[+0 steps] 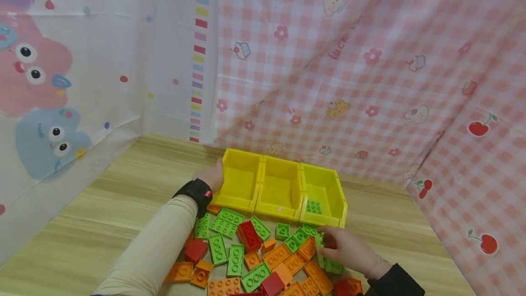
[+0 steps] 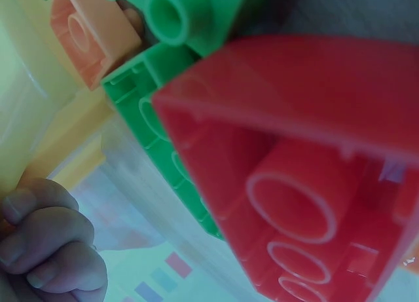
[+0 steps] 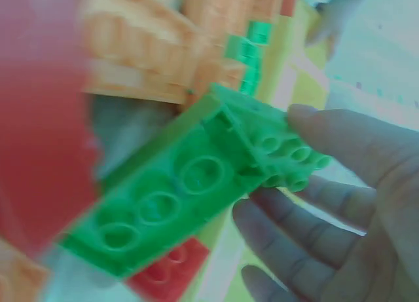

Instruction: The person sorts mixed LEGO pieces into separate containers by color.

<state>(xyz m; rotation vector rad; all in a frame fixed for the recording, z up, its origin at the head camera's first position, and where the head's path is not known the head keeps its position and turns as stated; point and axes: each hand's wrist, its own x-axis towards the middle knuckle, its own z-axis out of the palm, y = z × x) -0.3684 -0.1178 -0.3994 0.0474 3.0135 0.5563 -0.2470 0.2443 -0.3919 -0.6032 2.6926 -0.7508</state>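
My left hand [image 1: 210, 176] grips the left side of a yellow three-compartment bin [image 1: 258, 182]; in the left wrist view its curled fingers [image 2: 55, 230] press against the yellow edge. To the right, just in front of the bin, my right hand [image 1: 349, 248] pinches a green building brick [image 3: 288, 145] between thumb and fingertips. Another green brick [image 3: 157, 194], hollow side showing, lies right against it. A green studded brick [image 1: 313, 207] sits inside the right compartment; the left and middle compartments show bare yellow floors.
Green, orange and red bricks lie heaped before the bin, among them a red brick [image 1: 249, 236], a green brick [image 1: 236, 260] and an orange brick [image 1: 276, 257]. A pink checked cloth [image 1: 287, 81] hangs behind the wooden table [image 1: 382, 209].
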